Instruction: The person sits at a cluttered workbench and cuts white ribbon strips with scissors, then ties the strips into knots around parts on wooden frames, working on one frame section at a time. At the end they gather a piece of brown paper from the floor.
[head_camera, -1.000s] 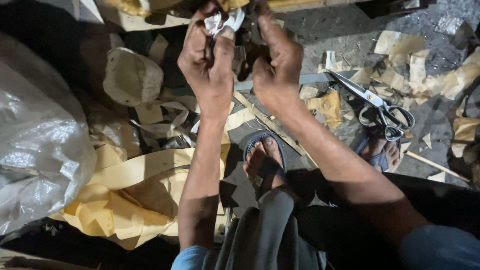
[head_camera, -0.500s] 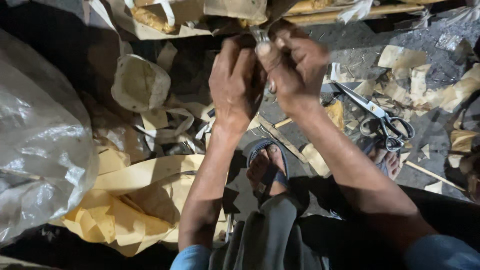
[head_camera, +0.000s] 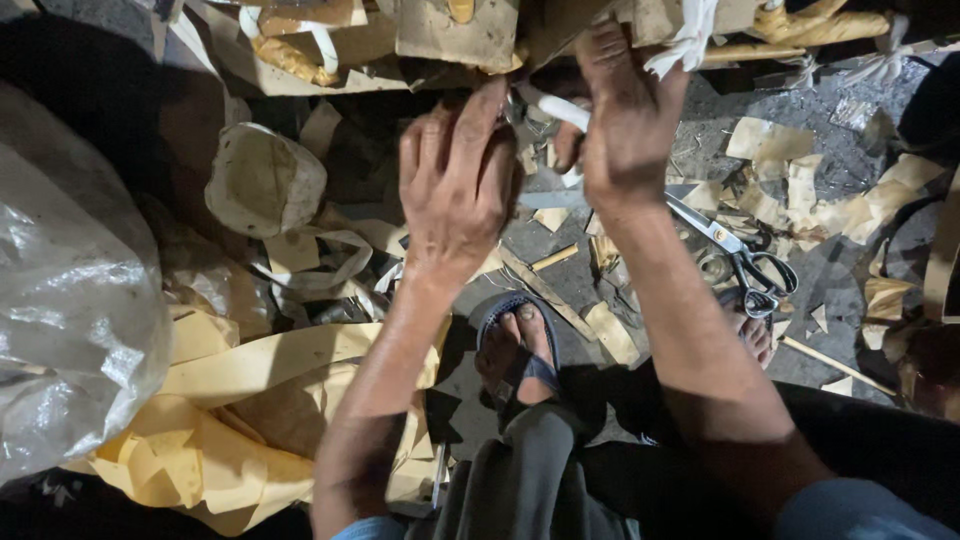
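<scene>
The left hand (head_camera: 455, 185) and right hand (head_camera: 625, 120) pinched a white strip (head_camera: 555, 108) between closed fingers; its long axis ran left to right, tilting slightly downward to the right.

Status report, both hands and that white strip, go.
Left hand up against the cardboard pieces, grip unclear. Right hand pinching the white strip. Scissors lying open on the ground, right of the hands.
</scene>
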